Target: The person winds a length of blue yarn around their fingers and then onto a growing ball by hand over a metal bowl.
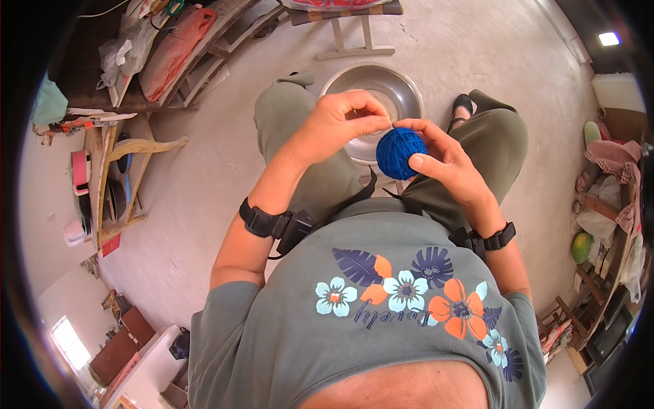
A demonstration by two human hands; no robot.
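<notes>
- Blue yarn, wound into a tight round ball [400, 153], sits in my right hand [446, 167], held up over my lap, between my knees.
- Right hand: fingers curl around the ball's right and upper side, thumb [428, 163] pressed flat on its near face; the grip is closed firmly on the ball.
- Left hand [334, 129] comes in from the left, its thumb and forefinger pinched together at the ball's upper left edge; fingertips [385, 124] touch the ball or a strand on it, though the strand itself is too fine for me to make out.
- Black wrist straps ring both arms: one on my left wrist [262, 221] with a small black unit [296, 228] beside it, one on my right wrist [494, 238].
- Steel basin [371, 85], round and shiny, stands on the concrete floor [204, 204] just beyond my hands, between my legs; the ball partly covers its near rim from this view.
- Olive trousers cover both knees [293, 112]; a dark sandal [462, 105] shows on my right foot, far right of the basin.
- Grey-green shirt [381, 307] with a blue, orange and pale floral print fills the near part of the scene.
- Wooden bench [191, 61] at far left carries bags and cloth; wooden stool legs [354, 37] stand beyond the basin.
- Cluttered shelves [613, 225] with cloth and a green fruit line the right wall.
</notes>
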